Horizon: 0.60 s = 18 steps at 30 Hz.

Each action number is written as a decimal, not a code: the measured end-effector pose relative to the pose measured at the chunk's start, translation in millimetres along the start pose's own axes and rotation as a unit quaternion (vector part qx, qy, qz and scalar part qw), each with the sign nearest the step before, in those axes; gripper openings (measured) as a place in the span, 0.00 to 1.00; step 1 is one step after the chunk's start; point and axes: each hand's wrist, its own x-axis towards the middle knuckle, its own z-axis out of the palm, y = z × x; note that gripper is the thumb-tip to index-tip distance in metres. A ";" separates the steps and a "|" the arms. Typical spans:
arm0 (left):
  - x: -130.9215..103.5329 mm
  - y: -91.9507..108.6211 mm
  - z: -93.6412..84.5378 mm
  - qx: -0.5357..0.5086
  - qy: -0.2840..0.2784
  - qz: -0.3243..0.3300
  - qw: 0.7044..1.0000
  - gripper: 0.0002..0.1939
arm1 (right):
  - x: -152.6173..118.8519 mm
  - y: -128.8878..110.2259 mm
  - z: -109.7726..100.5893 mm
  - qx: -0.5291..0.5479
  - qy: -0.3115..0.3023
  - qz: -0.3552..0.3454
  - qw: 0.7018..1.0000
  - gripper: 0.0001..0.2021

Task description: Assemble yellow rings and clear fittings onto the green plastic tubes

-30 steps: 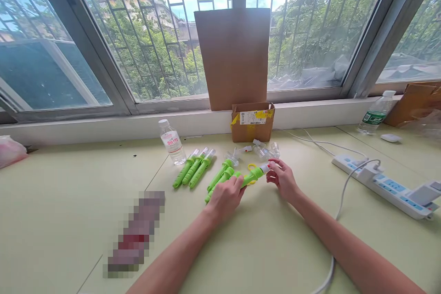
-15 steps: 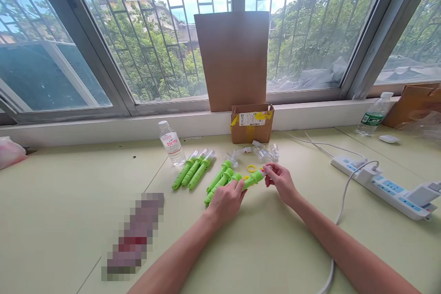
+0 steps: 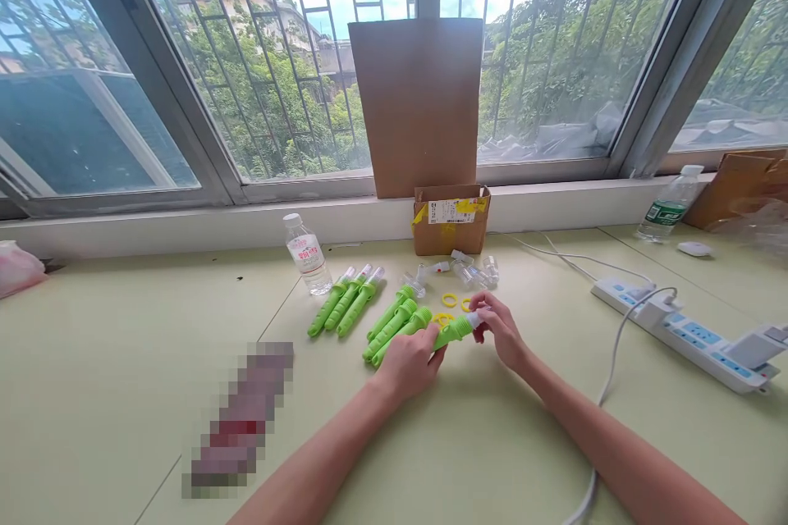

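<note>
My left hand (image 3: 411, 361) is closed around a green tube (image 3: 454, 331), which tilts up to the right. At its upper end sits a whitish piece (image 3: 475, 318), pinched in the fingers of my right hand (image 3: 500, 330). Left of my left hand lie several green tubes (image 3: 389, 328) without clear caps. Farther left, three green tubes with clear tops (image 3: 346, 303) lie side by side. Yellow rings (image 3: 449, 300) rest just behind the held tube. Clear plastic parts (image 3: 474, 272) lie beyond them.
A small cardboard box (image 3: 451, 230) stands at the back, with a water bottle (image 3: 308, 256) to its left. A white power strip (image 3: 683, 332) and its cable (image 3: 616, 344) lie right. A pixelated object (image 3: 243, 418) lies left; another bottle (image 3: 668, 205) stands back right.
The held tube has dropped slightly, and its end now shows the whitish piece more plainly. My left hand has shifted slightly down and right. More of the yellow rings shows.
</note>
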 end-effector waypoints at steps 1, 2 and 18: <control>0.1 -1.0 0.3 -0.002 0.003 -0.001 1.000 0.08 | 0.2 -0.1 -1.3 0.011 -0.014 0.003 1.000 0.10; 0.1 -1.8 0.7 -0.001 0.006 -0.002 1.000 0.08 | 0.6 -0.2 -2.5 0.013 -0.024 0.007 1.000 0.10; 1.4 -2.7 4.4 0.000 0.031 -0.021 0.999 0.09 | 10.2 -1.0 -6.3 -0.036 0.037 0.018 0.999 0.14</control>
